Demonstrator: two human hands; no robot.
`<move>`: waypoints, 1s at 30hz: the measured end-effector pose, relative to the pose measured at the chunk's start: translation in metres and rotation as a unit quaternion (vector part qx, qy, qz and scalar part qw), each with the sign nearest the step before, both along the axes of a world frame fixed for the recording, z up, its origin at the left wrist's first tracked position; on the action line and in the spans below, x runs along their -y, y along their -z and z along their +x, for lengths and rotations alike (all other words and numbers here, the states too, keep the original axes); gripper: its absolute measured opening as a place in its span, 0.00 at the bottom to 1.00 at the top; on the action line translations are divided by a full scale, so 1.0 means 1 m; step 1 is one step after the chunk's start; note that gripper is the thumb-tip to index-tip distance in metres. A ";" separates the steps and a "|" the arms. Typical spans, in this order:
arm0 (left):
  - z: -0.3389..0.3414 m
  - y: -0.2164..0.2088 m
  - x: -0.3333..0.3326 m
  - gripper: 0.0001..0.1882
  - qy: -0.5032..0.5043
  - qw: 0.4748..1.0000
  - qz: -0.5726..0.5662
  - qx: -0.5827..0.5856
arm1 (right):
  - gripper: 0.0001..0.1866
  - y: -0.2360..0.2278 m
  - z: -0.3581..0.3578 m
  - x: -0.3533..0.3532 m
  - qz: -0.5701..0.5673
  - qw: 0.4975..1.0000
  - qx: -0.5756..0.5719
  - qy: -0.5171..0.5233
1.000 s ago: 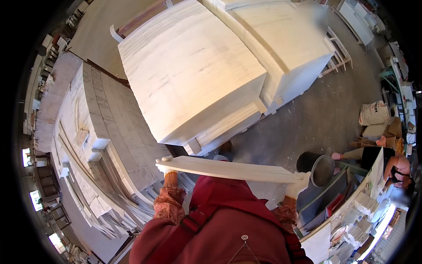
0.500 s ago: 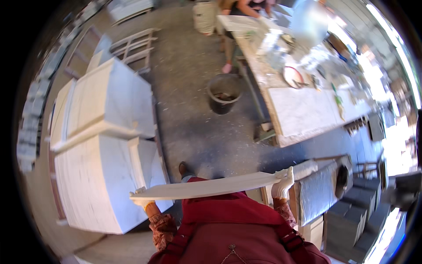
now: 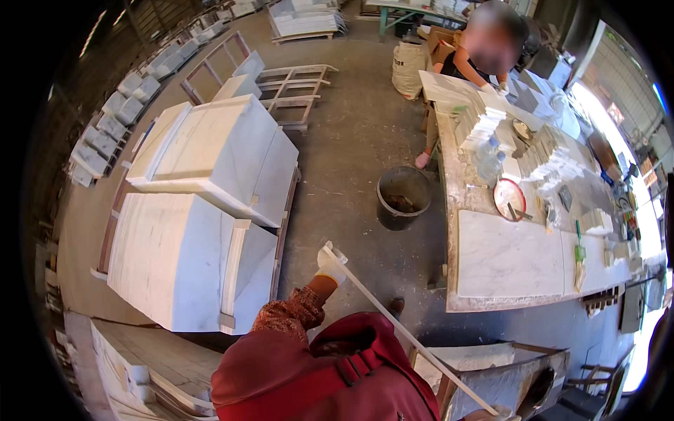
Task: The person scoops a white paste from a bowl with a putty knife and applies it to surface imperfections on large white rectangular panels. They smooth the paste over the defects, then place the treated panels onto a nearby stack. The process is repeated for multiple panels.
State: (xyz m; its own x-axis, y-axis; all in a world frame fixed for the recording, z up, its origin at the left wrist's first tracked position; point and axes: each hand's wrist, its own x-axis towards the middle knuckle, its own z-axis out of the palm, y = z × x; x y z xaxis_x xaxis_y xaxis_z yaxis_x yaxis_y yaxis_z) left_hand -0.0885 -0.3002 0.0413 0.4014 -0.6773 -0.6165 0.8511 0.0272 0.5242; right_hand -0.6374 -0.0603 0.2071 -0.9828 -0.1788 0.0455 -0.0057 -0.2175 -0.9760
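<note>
A long, thin white stone slab is held in front of me, its narrow edge facing up. It slants from the upper left toward the lower right. My left hand, in a white glove, is closed around the far end. At the near end, by the lower rim of the picture, my right hand grips the slab; only part of its glove shows. The slab is beside my red apron, above the floor.
Stacks of white stone slabs stand on a pallet at left. A black bucket sits on the floor. On the right, a worktable holds a large slab, a red-rimmed dish and tile stacks. Another person's hands work there.
The slab has swung from lying crosswise with its face showing to slanting edge-up, its right end now nearer me. Stacks and table have shifted rightward in view.
</note>
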 end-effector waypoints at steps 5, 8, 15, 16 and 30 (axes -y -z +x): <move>-0.070 0.017 0.034 0.23 0.070 0.994 0.081 -0.036 | 0.30 -0.034 -0.053 0.057 0.077 0.978 -0.189 -0.048; -0.105 0.021 0.048 0.23 0.105 0.979 0.153 0.079 | 0.30 -0.093 -0.047 0.119 -0.004 0.975 -0.189 -0.118; -0.147 -0.028 0.038 0.20 0.032 0.977 0.208 0.027 | 0.26 -0.090 -0.105 0.210 -0.003 0.982 -0.116 -0.150; -0.156 -0.045 0.038 0.21 0.014 0.975 0.218 0.030 | 0.26 -0.087 -0.113 0.221 0.005 0.981 -0.116 -0.153; -0.277 -0.058 -0.003 0.20 -0.183 0.921 0.341 0.048 | 0.27 -0.030 -0.326 0.446 0.093 0.945 -0.067 -0.307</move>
